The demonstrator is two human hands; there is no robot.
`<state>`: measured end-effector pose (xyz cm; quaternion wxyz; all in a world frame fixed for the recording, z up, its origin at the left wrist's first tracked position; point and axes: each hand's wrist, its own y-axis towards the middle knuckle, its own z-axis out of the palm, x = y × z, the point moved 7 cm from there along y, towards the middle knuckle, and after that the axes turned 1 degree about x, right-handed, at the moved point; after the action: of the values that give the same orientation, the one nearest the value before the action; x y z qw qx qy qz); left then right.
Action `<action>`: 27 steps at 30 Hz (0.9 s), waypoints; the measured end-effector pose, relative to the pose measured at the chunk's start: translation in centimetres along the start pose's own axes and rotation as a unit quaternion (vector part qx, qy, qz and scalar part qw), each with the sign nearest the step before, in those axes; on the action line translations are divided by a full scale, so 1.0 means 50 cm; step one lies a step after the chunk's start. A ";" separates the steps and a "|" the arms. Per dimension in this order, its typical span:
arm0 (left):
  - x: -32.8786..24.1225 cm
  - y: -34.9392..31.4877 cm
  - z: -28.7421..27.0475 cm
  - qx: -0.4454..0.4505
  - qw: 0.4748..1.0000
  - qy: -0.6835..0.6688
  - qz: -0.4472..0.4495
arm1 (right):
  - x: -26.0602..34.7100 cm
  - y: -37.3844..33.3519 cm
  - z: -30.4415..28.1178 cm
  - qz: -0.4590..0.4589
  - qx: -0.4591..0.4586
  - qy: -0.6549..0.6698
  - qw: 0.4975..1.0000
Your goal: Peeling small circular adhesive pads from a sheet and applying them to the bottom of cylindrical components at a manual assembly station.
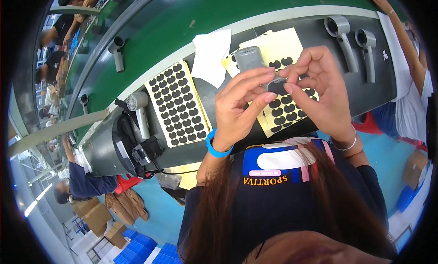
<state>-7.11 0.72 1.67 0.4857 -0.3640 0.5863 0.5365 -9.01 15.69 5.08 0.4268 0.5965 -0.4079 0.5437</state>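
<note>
My left hand (239,104) is closed round a grey handheld fan (249,58), whose round head sticks out beyond the fingers. At the fan's near end, between my two hands, shows a dark round sticker (276,86). My right hand (321,88) pinches at the sticker's edge with thumb and forefinger, its other fingers curled. Whether the sticker lies fully against the fan I cannot tell. Under my hands lie yellow-backed sheets of black stickers (288,109), partly hidden. Another sticker sheet (178,104) lies left of my left hand.
Two grey fans (342,40) (366,45) lie at the right of the dark table. A white cloth (212,54) is behind the left sheet. Farther left are a fan (139,111) and a black bag (123,136). A green conveyor belt (182,22) runs beyond; co-workers sit at both sides.
</note>
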 end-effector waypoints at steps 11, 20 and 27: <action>0.006 -0.010 0.008 -0.056 0.995 -0.066 -0.054 | 0.019 -0.011 -0.001 -0.035 -0.041 -0.114 0.992; 0.004 -0.014 0.012 -0.053 0.995 -0.064 -0.053 | 0.038 -0.020 0.000 -0.087 -0.053 -0.209 0.973; -0.001 -0.011 -0.029 -0.087 0.988 -0.114 -0.062 | 0.014 0.036 -0.039 -0.135 -0.066 -0.325 0.934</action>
<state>-6.86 -0.80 1.49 0.5481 -0.3773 0.4541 0.5924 -11.27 16.97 5.98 0.3788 0.7606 -0.4747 0.2292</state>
